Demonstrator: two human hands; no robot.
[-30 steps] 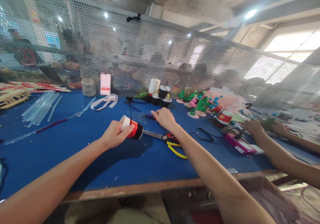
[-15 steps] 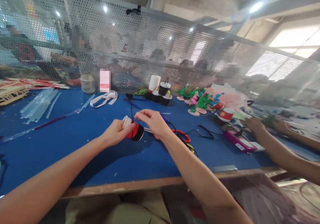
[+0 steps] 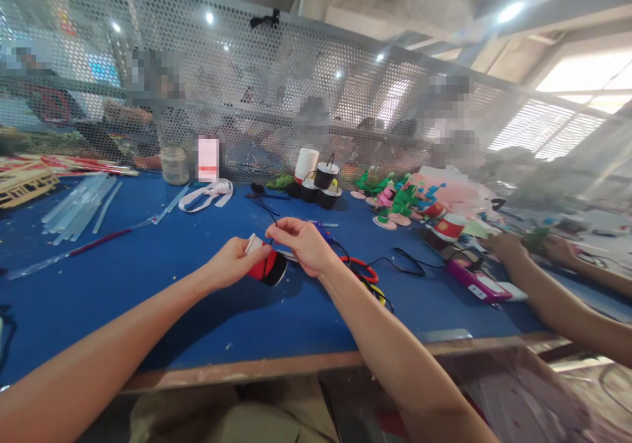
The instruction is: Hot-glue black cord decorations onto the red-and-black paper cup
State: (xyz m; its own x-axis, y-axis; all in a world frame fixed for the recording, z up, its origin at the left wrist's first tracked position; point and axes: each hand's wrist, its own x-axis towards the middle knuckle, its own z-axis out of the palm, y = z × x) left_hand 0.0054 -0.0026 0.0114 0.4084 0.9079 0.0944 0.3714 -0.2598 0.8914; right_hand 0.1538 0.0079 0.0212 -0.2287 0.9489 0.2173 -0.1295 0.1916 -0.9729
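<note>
My left hand [image 3: 232, 263] is closed round a small red, black and white paper cup [image 3: 266, 268], held tilted just above the blue table [image 3: 148, 298]. My right hand [image 3: 302, 244] pinches a thin black cord [image 3: 269, 211] at the cup's rim. The cord runs up and back across the table. Scissors with red and yellow handles [image 3: 365, 275] lie just right of my right hand.
Clear glue sticks [image 3: 79, 206], a white ribbon [image 3: 207, 195], a jar [image 3: 174, 165], stacked cups [image 3: 316, 180] and green and pink foam pieces [image 3: 395, 203] line the back by the perforated mesh screen [image 3: 276, 94]. Another person's hands [image 3: 523, 249] work at the right, near a pink tool [image 3: 476, 284].
My right hand left the scissors area, came to the cup and took hold of the black cord. The cup tilted a little further. The scissors now lie uncovered.
</note>
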